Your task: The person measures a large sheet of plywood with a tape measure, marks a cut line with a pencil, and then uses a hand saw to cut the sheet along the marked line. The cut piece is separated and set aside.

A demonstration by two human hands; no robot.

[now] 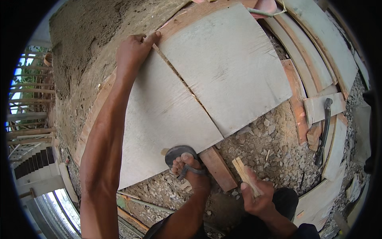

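A pale plywood board [223, 63] lies on the ground, with a long gap running across it from the far edge to the near one. My left hand [135, 47] is closed on the far edge at the gap's end, its thumb stretched along the top and most fingers hidden. In front of my body my right hand [256, 195] is closed around a short strip of split wood [241, 169], which points up and away. My sandalled foot [187, 163] presses on the board's near edge, left of the gap.
A wooden block [219, 169] extends from under the near edge onto gravel [274, 131]. At the right lie stacked planks [298, 47] and a dark curved metal bar [325, 127]. Sand [83, 36] is heaped at the far left. Bamboo poles [32, 97] stand beyond.
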